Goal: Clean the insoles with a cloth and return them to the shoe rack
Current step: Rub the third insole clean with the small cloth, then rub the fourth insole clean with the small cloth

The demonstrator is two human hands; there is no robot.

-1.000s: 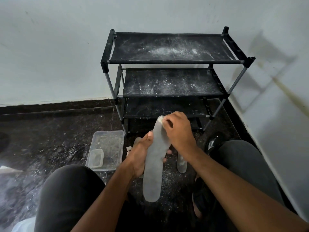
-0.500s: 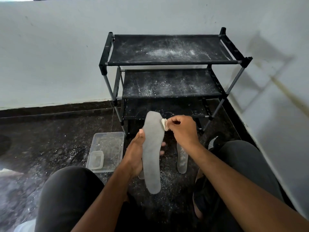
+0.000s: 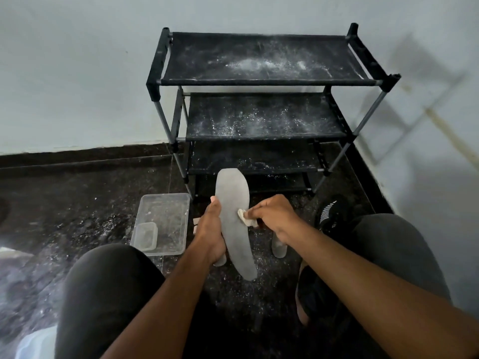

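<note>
**Asker:** Writing or logos anywhere?

**Describer:** Only on a black shoe (image 3: 329, 214) on the floor at the right, partly hidden behind the right knee. It has white stripes and a small white mark beneath them, too small to read. Nothing else carries legible text.

**Asker:** What are the hands doing?

**Describer:** The left hand (image 3: 210, 235) grips a grey insole (image 3: 234, 218) around its middle, toe end up, in front of the shoe rack (image 3: 261, 81). The right hand (image 3: 273, 216) pinches a small white cloth (image 3: 245, 216) and presses it against the insole's right edge. The two hands sit close together, the insole between them.

**Asker:** And the rack?

**Describer:** Black fabric shelves on a grey metal frame, in the corner against the pale wall, dusted with white powder. The lowest shelf is dark and partly blocked by the insole.

**Asker:** Anything hard to make out?

**Describer:** A second insole (image 3: 279, 246) lies on the dark floor, mostly hidden behind the right wrist. A clear plastic tub (image 3: 166, 216) sits left of the hands, with a smaller clear container (image 3: 145, 235) inside. A pale object at the bottom left corner is cut off.
</note>
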